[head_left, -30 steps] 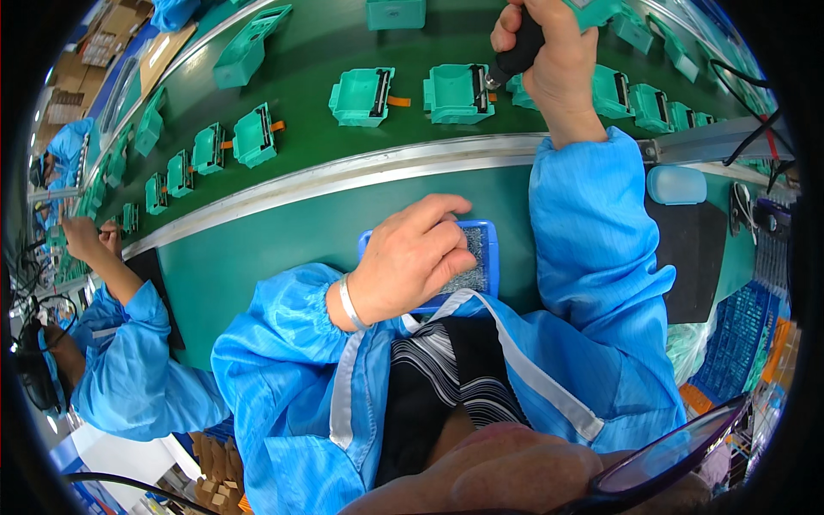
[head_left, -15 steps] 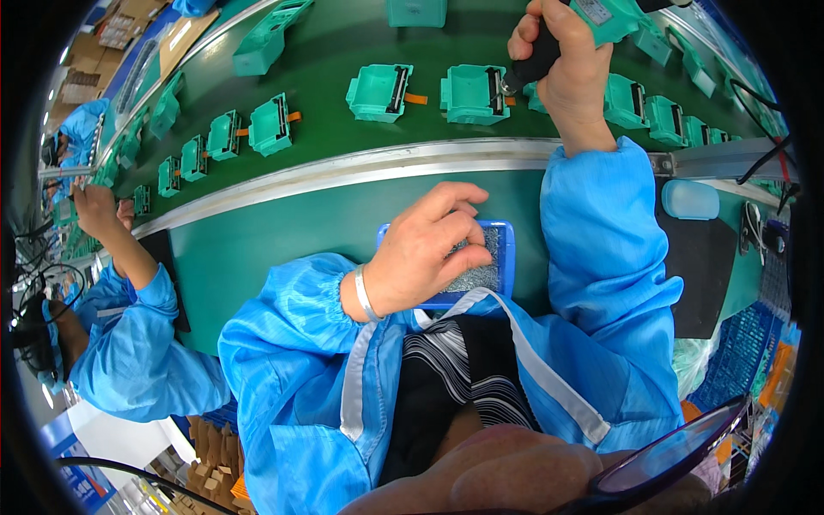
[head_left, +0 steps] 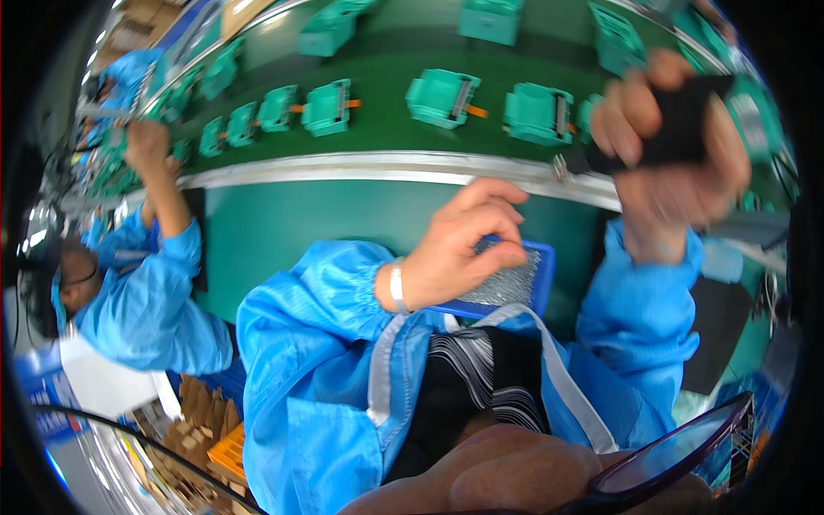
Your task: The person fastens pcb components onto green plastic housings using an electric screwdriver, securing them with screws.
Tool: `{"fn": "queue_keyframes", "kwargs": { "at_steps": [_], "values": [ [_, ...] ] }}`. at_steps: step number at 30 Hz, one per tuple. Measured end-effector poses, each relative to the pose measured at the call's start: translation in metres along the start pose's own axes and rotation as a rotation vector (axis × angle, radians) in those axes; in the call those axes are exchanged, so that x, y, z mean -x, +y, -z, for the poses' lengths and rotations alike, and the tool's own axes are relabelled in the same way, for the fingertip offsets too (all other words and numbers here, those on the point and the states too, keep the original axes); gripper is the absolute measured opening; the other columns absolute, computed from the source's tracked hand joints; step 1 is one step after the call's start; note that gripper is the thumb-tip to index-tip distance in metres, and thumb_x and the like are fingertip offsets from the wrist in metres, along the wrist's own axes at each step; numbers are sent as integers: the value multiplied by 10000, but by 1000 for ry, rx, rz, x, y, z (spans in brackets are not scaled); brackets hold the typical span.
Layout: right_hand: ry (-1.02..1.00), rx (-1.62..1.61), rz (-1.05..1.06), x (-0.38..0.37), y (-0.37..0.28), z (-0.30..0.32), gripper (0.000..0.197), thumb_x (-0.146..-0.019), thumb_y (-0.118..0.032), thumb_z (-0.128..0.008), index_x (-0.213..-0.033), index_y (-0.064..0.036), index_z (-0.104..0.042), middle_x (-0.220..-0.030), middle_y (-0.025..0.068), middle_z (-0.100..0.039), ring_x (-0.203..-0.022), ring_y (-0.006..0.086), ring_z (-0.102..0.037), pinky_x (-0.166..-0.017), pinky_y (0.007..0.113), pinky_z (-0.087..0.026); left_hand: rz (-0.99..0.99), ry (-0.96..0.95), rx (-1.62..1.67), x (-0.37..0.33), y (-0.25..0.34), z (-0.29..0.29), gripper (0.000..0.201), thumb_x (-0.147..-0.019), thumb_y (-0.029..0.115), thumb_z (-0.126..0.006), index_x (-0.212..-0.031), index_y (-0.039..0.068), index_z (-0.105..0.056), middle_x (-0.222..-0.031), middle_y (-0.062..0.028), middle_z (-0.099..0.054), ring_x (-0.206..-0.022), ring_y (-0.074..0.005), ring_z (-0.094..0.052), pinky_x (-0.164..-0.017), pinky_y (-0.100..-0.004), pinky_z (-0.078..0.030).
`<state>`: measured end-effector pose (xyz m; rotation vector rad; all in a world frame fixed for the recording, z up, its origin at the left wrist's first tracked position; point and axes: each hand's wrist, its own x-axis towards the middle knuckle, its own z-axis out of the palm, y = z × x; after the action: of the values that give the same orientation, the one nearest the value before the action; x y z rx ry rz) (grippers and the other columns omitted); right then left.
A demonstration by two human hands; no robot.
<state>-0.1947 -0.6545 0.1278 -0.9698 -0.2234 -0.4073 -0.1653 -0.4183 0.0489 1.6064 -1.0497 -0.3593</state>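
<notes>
My right hand (head_left: 669,163), blurred by motion, is wrapped round the black grip of a power screwdriver (head_left: 678,120). Its metal tip points left, over the metal rail and off the green plastic housings. Closest to that tip is one housing (head_left: 538,116) with a dark bar and an orange strip along its right side. My left hand (head_left: 463,240) is curled above a blue tray (head_left: 542,283) of small metal screws (head_left: 508,287). Its thumb and bent fingers come close together; whatever they hold, if anything, is hidden.
A dark green belt (head_left: 386,137) carries several more housings (head_left: 442,99) in a row, with others behind. The metal rail (head_left: 343,167) separates belt and bench. At the left a co-worker's arm (head_left: 167,197) reaches toward the belt. A black mat (head_left: 721,326) lies at the right.
The screwdriver has come away from the housing, back toward me and to the right, its tip now over the rail. My left hand stays above the screw tray. The whole view has shifted.
</notes>
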Motion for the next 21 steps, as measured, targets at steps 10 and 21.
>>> {"fn": "queue_keyframes", "kwargs": {
  "at_steps": [10, 21],
  "values": [
    [-134, -114, -37, 31, -3, -19, 566, -847, -498, -742, -1057, -88, -414, -783, 26, -480, -606, 124, -492, -587, 276, -392, -80, 81, 101, -4, -10, -14, 119, -875, 83, -758, -912, 44, -652, -1216, -151, -604, -957, -271, -638, -846, -364, -530],
    [-209, -108, -64, 34, -11, -9, 591, -822, -471, -789, -1055, -94, -399, -810, 26, -476, -634, 121, -509, -605, 270, -372, -39, 97, 152, -3, -12, -15, 95, -927, 110, -708, -892, 39, -657, -1254, -136, -581, -930, -254, -628, -835, -355, -524]
  ]
}}
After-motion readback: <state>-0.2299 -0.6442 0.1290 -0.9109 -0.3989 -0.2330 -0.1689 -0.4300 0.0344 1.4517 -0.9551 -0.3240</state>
